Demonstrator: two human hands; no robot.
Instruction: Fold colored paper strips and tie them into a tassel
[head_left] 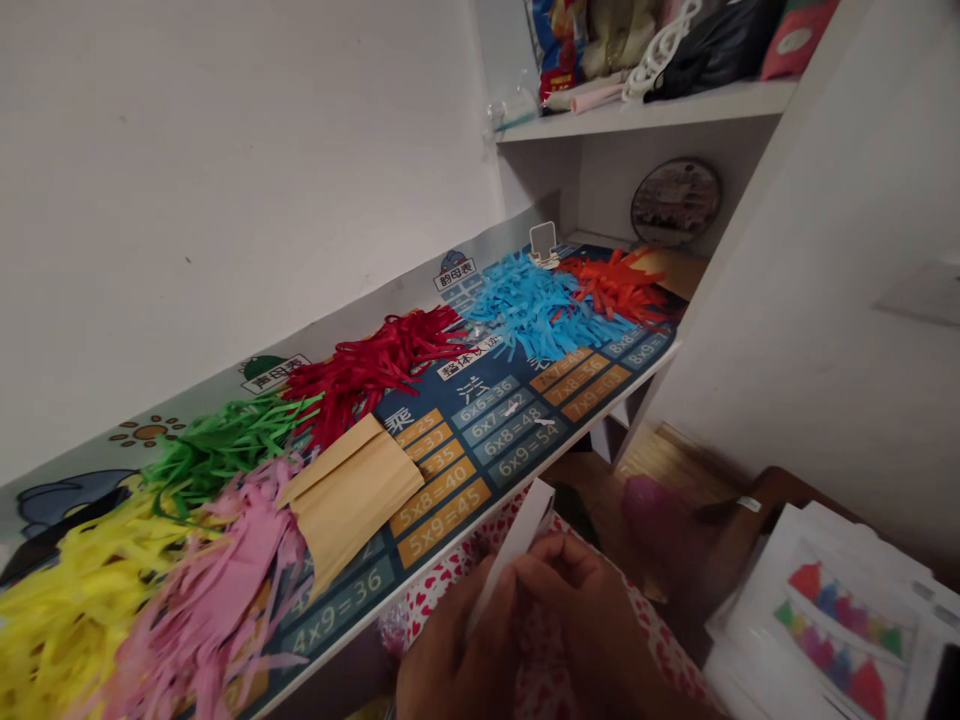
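In front of my lap, my left hand [459, 645] is closed around the lower end of a narrow white strip [517, 540], which looks like folded paper or card. My right hand [577, 600] has its fingers pinched together against the strip's right side. The strip tilts up toward the table, its top end free. Below both hands is white cloth with red hearts [435, 600]. Nearest on the table lies a flat brown paper envelope [360, 495], partly over pink tissue fringe [232, 590].
Fringe bundles lie along the patterned table mat [442, 480]: yellow [90, 580], green [225, 445], red [375, 365], blue [540, 305] and orange [619, 285]. A loaded shelf [645, 122] hangs above the far end. White packaging with a printed garland [840, 620] sits at lower right.
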